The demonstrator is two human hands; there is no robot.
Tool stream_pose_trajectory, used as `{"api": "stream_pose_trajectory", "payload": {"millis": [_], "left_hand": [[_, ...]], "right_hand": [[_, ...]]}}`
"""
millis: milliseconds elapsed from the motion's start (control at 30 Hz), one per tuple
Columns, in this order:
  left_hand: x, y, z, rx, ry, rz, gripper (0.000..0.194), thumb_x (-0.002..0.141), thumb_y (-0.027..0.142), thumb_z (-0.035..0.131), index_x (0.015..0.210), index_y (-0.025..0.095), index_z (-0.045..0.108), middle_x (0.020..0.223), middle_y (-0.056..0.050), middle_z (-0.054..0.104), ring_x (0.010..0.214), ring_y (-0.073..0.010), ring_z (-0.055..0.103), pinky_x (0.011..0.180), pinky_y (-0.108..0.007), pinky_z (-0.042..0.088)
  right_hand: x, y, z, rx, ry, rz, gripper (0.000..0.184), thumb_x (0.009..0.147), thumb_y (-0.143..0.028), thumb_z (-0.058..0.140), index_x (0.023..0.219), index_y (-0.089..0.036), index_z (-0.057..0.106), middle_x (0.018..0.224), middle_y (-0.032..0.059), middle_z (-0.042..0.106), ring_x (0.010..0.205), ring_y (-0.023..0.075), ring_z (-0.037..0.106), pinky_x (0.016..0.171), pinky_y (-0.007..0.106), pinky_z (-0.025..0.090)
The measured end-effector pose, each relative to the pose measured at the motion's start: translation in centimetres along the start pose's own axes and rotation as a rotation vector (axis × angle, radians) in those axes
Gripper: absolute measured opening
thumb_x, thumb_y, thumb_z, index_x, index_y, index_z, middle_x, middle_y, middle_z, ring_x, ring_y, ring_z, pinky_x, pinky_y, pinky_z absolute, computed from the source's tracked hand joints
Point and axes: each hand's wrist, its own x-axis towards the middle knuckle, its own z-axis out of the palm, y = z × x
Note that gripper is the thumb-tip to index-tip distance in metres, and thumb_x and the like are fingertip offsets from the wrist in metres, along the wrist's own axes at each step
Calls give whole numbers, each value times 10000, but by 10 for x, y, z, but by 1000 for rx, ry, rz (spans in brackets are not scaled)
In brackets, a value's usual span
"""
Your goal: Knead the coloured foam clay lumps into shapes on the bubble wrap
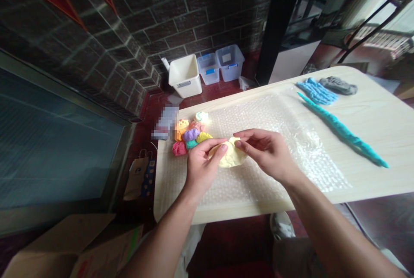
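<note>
Both hands hold a flat, pale yellow disc of clay (230, 158) just above a sheet of bubble wrap (268, 118). My left hand (202, 163) pinches its left edge, fingers curled round it. My right hand (263, 150) pinches its top right edge with thumb and fingertips. Just left of the hands lies a cluster of several small coloured clay lumps (190, 133): pink, purple, orange, yellow, green, pale.
The bubble wrap covers a light wooden table (381, 118). A long teal clay roll (343, 131), a ridged blue clay piece (317, 91) and a grey lump (338, 84) lie at the right. On the floor stand a white bin (185, 75), clear boxes (223, 62) and cardboard (80, 247).
</note>
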Motion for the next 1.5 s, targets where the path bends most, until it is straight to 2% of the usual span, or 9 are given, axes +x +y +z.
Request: {"api": "stream_pose_trajectory", "payload": {"millis": [67, 300, 500, 800, 1000, 1167, 1333, 1500], "left_hand": [[0, 0, 0, 3, -4, -11, 257, 882, 363, 841, 1054, 173, 837, 1037, -98, 837, 956, -221, 782, 869, -299, 607], [-3, 4, 2, 67, 2, -19, 285, 865, 373, 846, 1037, 146, 850, 970, -108, 848, 889, -236, 804, 803, -305, 638], [-1, 4, 2, 65, 7, -67, 237, 843, 353, 846, 948, 141, 827, 894, -82, 837, 782, -196, 774, 713, -261, 610], [0, 1, 2, -36, -102, -179, 239, 816, 354, 857, 880, 138, 778, 819, -50, 780, 710, -153, 702, 671, -239, 548], [-1, 1, 4, -11, -75, -111, 201, 846, 326, 834, 880, 145, 752, 835, -35, 759, 735, -131, 681, 691, -219, 522], [0, 2, 6, -24, -66, -102, 245, 841, 342, 846, 985, 153, 787, 964, -83, 817, 871, -190, 755, 812, -281, 588], [0, 2, 3, 34, -61, -58, 223, 849, 365, 840, 917, 153, 822, 886, -83, 820, 824, -210, 762, 769, -298, 601], [0, 1, 1, 39, -71, -81, 232, 859, 368, 839, 925, 147, 822, 914, -89, 825, 827, -206, 761, 774, -292, 595]], "right_hand": [[0, 1, 1, 6, 14, -8, 344, 863, -403, 873, 1082, -151, 795, 860, 71, 797, 722, 170, 717, 650, 294, 565], [-1, 1, 2, -34, 11, -13, 246, 881, -369, 857, 989, -152, 817, 872, 87, 818, 738, 177, 737, 669, 293, 575], [-2, 1, 2, -53, -20, -42, 187, 894, -340, 839, 964, -168, 818, 912, 88, 825, 775, 184, 743, 681, 291, 572], [-2, 3, -3, -124, -70, -121, 142, 943, -287, 781, 1021, -202, 865, 949, 80, 819, 848, 208, 745, 720, 323, 562], [-1, 3, -1, -139, -98, -85, 165, 943, -322, 796, 1026, -197, 863, 946, 79, 812, 827, 191, 725, 693, 305, 545], [-1, 6, 0, -38, -45, -12, 255, 896, -361, 851, 1080, -186, 824, 928, 75, 818, 786, 189, 737, 697, 306, 572], [0, 4, -1, -143, -69, -108, 172, 914, -362, 836, 967, -199, 852, 920, 81, 812, 820, 209, 741, 710, 326, 567], [0, 3, -3, -274, -126, -161, 172, 977, -343, 762, 1027, -217, 869, 953, 86, 810, 840, 211, 737, 718, 335, 552]]}}
